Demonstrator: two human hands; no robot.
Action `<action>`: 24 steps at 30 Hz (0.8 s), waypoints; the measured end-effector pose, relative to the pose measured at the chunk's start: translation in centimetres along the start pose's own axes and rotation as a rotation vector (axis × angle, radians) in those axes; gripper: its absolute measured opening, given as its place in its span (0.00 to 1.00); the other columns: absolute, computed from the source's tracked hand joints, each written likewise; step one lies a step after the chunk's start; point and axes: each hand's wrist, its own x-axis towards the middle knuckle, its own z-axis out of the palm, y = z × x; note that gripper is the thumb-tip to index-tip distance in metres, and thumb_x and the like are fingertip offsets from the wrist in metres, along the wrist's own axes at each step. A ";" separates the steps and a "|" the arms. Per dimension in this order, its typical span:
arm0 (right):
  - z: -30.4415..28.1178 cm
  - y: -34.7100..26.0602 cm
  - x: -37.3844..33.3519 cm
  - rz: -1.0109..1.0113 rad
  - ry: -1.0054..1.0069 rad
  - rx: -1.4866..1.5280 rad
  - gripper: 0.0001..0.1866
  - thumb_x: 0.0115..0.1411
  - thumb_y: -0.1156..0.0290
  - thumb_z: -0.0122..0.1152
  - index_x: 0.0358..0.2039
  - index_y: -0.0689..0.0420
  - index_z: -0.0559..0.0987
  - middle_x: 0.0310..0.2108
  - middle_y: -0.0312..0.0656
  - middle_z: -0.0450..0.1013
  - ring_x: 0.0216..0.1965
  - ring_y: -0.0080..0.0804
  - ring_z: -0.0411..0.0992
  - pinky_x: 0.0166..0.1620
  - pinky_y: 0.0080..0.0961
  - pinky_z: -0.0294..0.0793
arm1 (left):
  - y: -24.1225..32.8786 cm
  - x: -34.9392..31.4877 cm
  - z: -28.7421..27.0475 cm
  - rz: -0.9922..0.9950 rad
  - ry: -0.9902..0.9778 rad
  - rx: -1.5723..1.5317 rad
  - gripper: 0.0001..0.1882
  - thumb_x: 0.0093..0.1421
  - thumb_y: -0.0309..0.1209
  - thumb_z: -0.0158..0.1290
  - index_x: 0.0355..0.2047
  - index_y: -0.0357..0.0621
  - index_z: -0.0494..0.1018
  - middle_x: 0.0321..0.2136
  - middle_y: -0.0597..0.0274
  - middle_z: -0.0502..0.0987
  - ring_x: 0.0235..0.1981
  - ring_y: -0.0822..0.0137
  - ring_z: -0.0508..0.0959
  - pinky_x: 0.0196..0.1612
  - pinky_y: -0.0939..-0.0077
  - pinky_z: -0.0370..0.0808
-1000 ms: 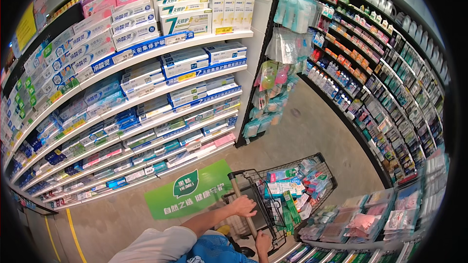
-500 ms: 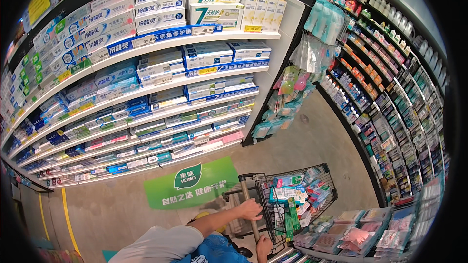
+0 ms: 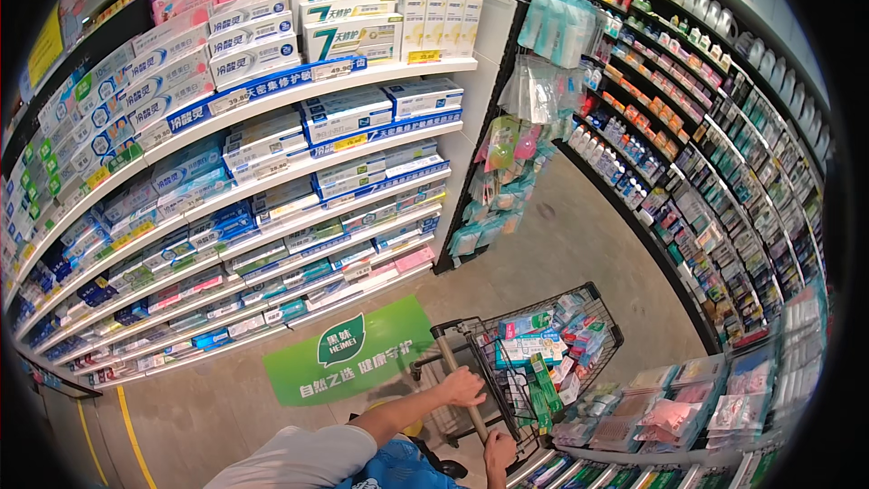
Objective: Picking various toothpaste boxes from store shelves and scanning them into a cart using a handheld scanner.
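Both of my hands are closed round the tan handle bar (image 3: 451, 365) of a dark wire shopping cart (image 3: 593, 308). My left hand (image 3: 463, 387), at the end of a bare forearm below a pale sleeve, grips the bar near its middle. Closer to the lower edge, my right hand (image 3: 499, 451) holds the bar's near end. Heaped in the cart basket are several boxes and packets, among them a white-and-blue box (image 3: 532, 349) and a long green box (image 3: 544, 389).
To the left a tall white shelf unit (image 3: 362, 140) carries rows of boxed toothpaste. Hanging packets (image 3: 557, 23) cover its end. A green floor sticker (image 3: 344, 349) lies before it. Bagged goods (image 3: 665, 421) sit close on the cart's right; a stocked shelf wall (image 3: 688, 172) curves behind.
The shelves have shifted left in view and the bagged goods at lower right show more fully. Both hands keep their grip on the cart handle.
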 end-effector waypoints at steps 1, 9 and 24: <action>0.1 0.3 0.0 -0.020 0.015 0.022 0.23 0.56 0.59 0.47 0.20 0.67 0.79 0.16 0.58 0.70 0.21 0.54 0.71 0.30 0.44 0.69 | 0.1 0.0 0.0 0.009 -0.006 0.000 0.23 0.55 0.48 0.44 0.20 0.39 0.73 0.17 0.55 0.74 0.21 0.57 0.75 0.30 0.65 0.68; -0.1 0.5 -0.7 -0.044 0.040 0.051 0.21 0.55 0.59 0.49 0.19 0.66 0.79 0.15 0.57 0.69 0.19 0.53 0.71 0.28 0.42 0.69 | 0.6 -0.6 0.3 -0.004 0.024 0.010 0.22 0.55 0.48 0.45 0.20 0.40 0.73 0.17 0.55 0.73 0.21 0.58 0.75 0.32 0.66 0.67; 0.7 1.9 -1.3 -0.061 -0.049 0.098 0.24 0.57 0.58 0.48 0.16 0.67 0.75 0.11 0.54 0.66 0.15 0.50 0.68 0.24 0.40 0.65 | 1.2 -1.8 0.2 -0.009 0.094 0.040 0.21 0.55 0.49 0.45 0.21 0.42 0.72 0.17 0.58 0.72 0.20 0.59 0.73 0.31 0.67 0.65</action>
